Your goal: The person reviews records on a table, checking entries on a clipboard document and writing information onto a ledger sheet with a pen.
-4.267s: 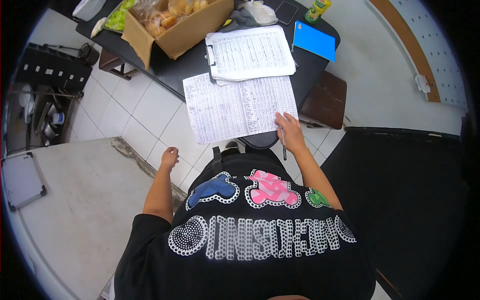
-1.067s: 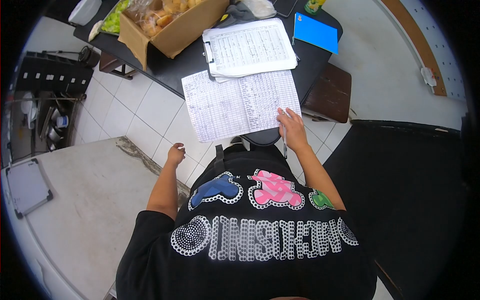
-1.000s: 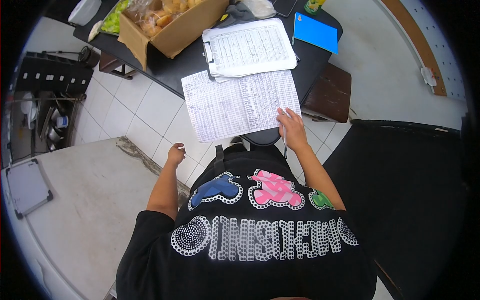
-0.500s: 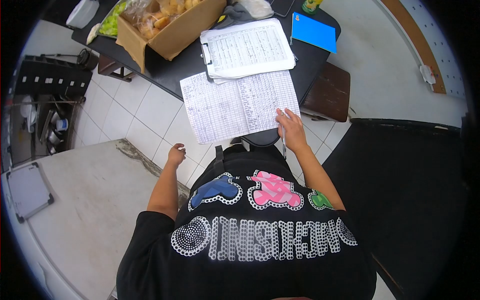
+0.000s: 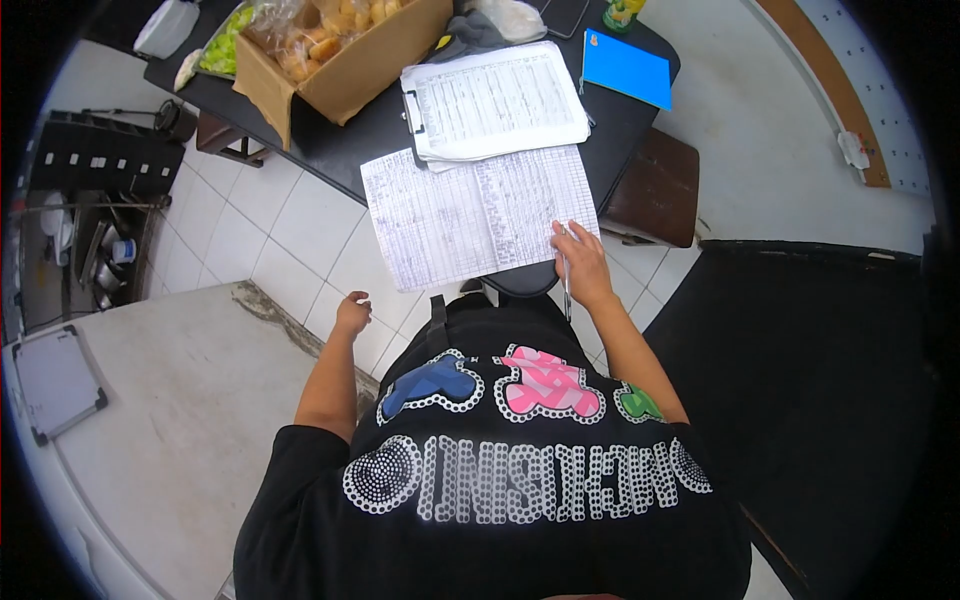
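Observation:
My right hand is closed around a slim pen, whose lower end points back toward my body. It rests at the right edge of a large ruled sheet filled with handwriting and creased down the middle. Partly over the sheet's upper edge lies a clipboard with a stack of forms, its dark clip on the left side. My left hand hangs over the floor, away from the table, with loosely bent fingers and nothing visible in it.
On the black table stand a cardboard box of bagged bread rolls and a tray of green pieces. A blue folder lies at the right. A brown stool stands beside the table. A whiteboard lies on the left counter.

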Tool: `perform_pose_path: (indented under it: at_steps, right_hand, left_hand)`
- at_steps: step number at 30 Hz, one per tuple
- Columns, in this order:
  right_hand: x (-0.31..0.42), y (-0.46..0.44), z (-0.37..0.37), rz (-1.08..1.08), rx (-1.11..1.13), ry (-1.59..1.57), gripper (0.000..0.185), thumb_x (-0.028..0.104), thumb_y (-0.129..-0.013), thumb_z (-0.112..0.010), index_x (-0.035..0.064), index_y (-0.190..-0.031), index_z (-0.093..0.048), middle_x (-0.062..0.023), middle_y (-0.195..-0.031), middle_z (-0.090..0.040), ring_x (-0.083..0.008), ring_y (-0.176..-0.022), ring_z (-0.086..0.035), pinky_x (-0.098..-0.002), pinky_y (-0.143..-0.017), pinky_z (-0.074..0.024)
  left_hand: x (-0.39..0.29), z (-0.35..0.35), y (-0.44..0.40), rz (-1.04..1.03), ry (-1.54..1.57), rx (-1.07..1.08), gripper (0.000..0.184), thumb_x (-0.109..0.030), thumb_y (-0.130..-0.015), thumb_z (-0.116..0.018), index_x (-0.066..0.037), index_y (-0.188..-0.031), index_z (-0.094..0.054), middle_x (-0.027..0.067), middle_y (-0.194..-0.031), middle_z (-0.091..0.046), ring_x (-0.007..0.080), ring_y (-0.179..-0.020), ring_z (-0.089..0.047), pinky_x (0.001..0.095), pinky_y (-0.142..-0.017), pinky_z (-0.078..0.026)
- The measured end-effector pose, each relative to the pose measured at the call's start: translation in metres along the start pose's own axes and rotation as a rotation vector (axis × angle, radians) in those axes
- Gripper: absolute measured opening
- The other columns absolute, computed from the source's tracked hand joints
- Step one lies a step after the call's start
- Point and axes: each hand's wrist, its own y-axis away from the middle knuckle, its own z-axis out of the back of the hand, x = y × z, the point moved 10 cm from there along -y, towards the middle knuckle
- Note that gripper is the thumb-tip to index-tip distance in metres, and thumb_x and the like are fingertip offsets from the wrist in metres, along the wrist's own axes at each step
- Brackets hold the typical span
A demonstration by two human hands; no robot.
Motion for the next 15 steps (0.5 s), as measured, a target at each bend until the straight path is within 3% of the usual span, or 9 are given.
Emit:
perform_pose_path:
  at_steps: [15]
  right_hand:
    - [-0.0009,-0.0004,-0.0010,-0.003,0.004,0.011,0.027,0.004,-0.072,-0.058,0.0105,-0.097,-0.055,-0.0063,-0.119,-0.056,-0.0313,-0.115,-0.046,-0.0470,-0.095,-0.0334]
  left_hand:
    - [-0.0020,-0.0019,-0.0022,-0.002,-0.027,-0.009,0.023,-0.005,-0.083,-0.053,-0.004,-0.107,-0.053,0.0071,-0.074,-0.061,0.0138,-0.055,-0.056,0.0270,-0.050,-0.047]
